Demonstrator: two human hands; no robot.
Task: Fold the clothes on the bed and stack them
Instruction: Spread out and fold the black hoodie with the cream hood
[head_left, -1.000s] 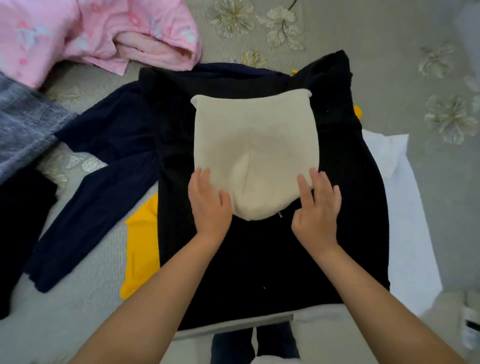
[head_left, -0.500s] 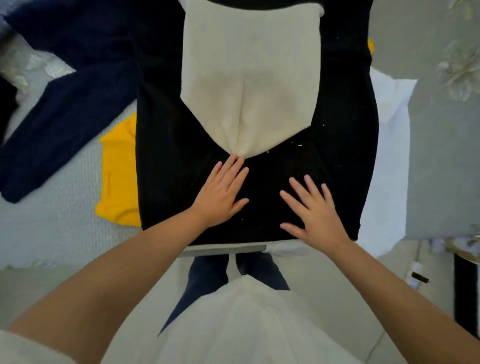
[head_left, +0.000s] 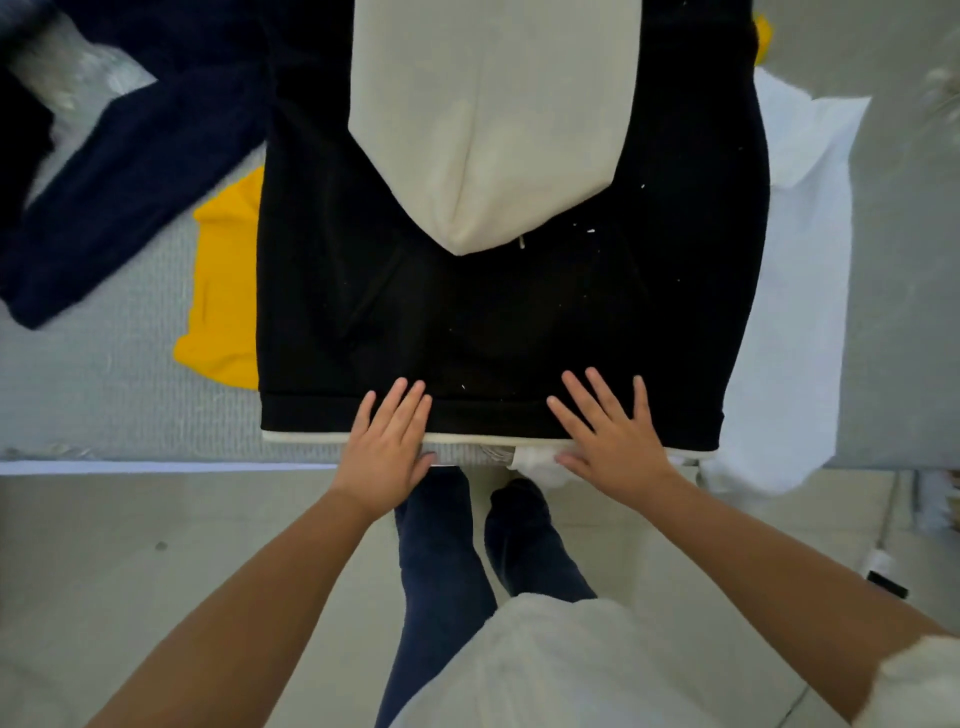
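Both the left hand (head_left: 387, 447) and right hand (head_left: 613, 441) lie flat, fingers straight, on the black hoodie's (head_left: 509, 322) hem at the bed's (head_left: 104, 415) near edge; she'd best pinch both corners evenly before folding upward.

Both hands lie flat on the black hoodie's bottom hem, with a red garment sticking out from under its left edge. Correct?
Not quite: the garment under the black hoodie's left edge is yellow, not red, as the head view shows. The left hand and right hand do lie flat on its hem.
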